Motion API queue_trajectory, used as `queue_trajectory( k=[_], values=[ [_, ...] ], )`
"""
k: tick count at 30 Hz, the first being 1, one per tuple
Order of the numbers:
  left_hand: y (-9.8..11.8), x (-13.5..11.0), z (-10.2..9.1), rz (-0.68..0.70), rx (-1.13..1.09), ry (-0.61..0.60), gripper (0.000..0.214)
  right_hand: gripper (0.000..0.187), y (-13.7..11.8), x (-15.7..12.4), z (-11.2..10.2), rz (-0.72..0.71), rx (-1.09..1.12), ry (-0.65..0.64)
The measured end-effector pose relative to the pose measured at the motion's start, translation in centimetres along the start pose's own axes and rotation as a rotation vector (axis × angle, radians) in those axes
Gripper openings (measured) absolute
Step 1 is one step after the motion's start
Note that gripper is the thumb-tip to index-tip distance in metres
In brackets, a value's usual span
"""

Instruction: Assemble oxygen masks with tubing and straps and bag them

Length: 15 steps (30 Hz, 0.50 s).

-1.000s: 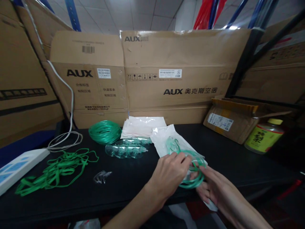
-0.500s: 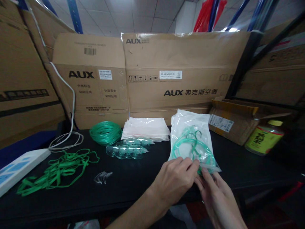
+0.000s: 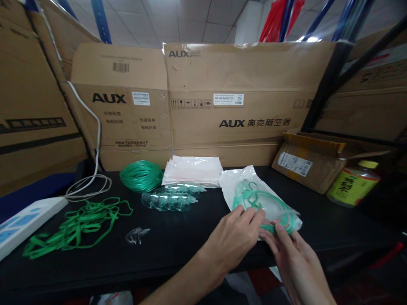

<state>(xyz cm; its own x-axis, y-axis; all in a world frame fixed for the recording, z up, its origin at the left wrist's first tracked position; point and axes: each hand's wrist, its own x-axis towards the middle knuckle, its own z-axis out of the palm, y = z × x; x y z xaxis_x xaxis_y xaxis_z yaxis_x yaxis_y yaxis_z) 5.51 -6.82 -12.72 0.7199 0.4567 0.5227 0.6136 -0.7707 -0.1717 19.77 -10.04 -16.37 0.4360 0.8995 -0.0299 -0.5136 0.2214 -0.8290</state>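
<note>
A clear plastic bag (image 3: pixel 254 195) with a mask and green tubing inside lies tilted on the black table (image 3: pixel 178 241). My left hand (image 3: pixel 235 239) pinches the bag's near edge with closed fingers. My right hand (image 3: pixel 291 254) grips the same near edge from the right, fingers closed on it. Both hands meet at the bag's front corner.
A coil of green tubing (image 3: pixel 140 175), a stack of empty bags (image 3: pixel 192 169), clear masks (image 3: pixel 168 199), green straps (image 3: pixel 79 224) and small clear clips (image 3: pixel 136 235) lie to the left. A white power strip (image 3: pixel 22 222) is far left. Cardboard boxes (image 3: pixel 235 97) form the back; a jar (image 3: pixel 351 184) stands right.
The bag was lifted upright half a second ago and now lies lowered back toward the table. Both hands keep hold of its near edge.
</note>
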Motion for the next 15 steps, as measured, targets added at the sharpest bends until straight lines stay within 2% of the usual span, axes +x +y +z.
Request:
queue_trajectory(
  k=[4,8,15],
  values=[
    [1.0,0.9,-0.5,0.058,-0.018,0.055,0.019,0.047,-0.6,-0.4,1.0,0.008,-0.024,0.018],
    [1.6,1.5,-0.1,0.148,0.009,0.121,0.021,0.043,-1.1,-0.7,0.9,-0.006,-0.069,0.025],
    [2.2,2.5,0.1,0.314,0.043,0.097,0.026,0.033,-0.8,-0.5,-0.3,0.008,-0.125,0.038]
  ],
)
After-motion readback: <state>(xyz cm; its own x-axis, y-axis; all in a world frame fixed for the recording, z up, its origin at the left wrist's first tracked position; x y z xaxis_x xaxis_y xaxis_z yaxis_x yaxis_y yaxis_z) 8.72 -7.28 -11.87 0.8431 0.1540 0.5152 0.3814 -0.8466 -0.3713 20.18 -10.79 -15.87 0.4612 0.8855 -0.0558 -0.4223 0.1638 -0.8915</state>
